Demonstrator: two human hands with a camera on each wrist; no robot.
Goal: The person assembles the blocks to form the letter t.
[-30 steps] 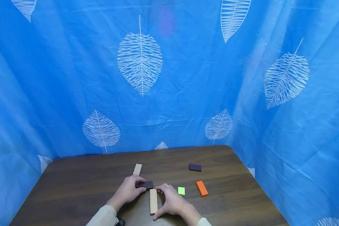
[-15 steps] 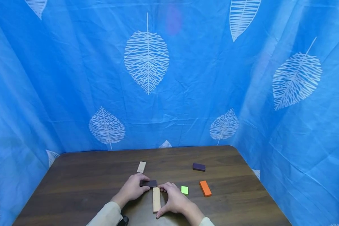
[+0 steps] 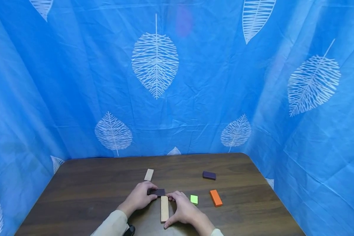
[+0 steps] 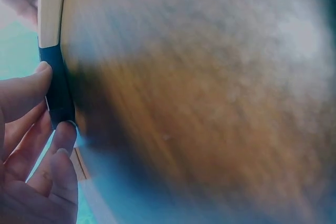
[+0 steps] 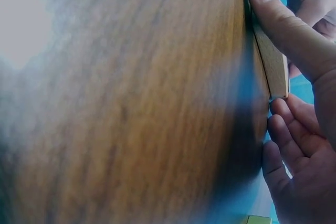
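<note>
Left hand [image 3: 140, 196], its grip narrow, pinches a dark block [image 3: 160, 192] lying crosswise on the brown counter [image 3: 91, 193], the block's right end meeting the far end of a long pale block [image 3: 164, 209]. Right hand [image 3: 184, 209] keeps a wider grip lengthwise on that long pale block, thumb by the near end, fingertips by the far one. About them: a short pale block [image 3: 148, 174] just beyond the left hand, a lime-green block [image 3: 194, 199] near the right hand's knuckles, an orange block [image 3: 216, 198] and a purplish block [image 3: 209, 175] farther right.
</note>
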